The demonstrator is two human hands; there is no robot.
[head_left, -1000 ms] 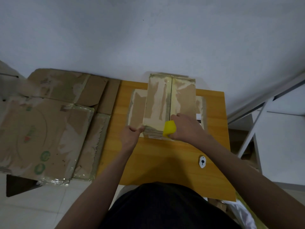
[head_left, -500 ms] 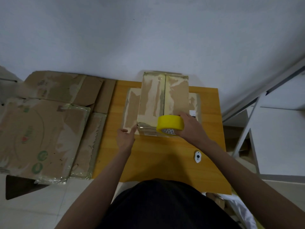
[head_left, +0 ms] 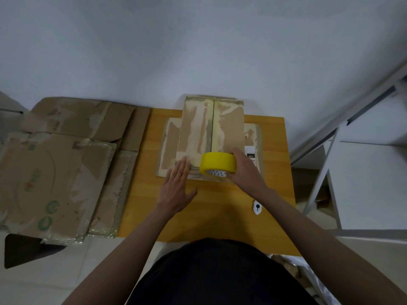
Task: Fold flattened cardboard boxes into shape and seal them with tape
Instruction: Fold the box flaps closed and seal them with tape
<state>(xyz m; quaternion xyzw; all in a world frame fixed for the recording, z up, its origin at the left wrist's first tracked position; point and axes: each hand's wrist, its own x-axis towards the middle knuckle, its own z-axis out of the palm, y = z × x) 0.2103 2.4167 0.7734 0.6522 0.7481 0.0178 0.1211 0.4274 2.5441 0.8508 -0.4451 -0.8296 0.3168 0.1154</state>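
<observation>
Since a second ago the left hand (head_left: 177, 187) has let go of the box corner and now lies flat with straight fingers on the near edge, while the right hand (head_left: 243, 167), at first covering the roll, now grips the round yellow roll of tape (head_left: 218, 165) raised over the centre seam, so I judge taping is about to begin. The folded brown cardboard box (head_left: 211, 130), worn and shiny with old tape, stands at 12 o'clock on the smooth orange wooden desk (head_left: 220, 216); flattened cardboard sheets (head_left: 57, 168) lie at 9 o'clock.
</observation>
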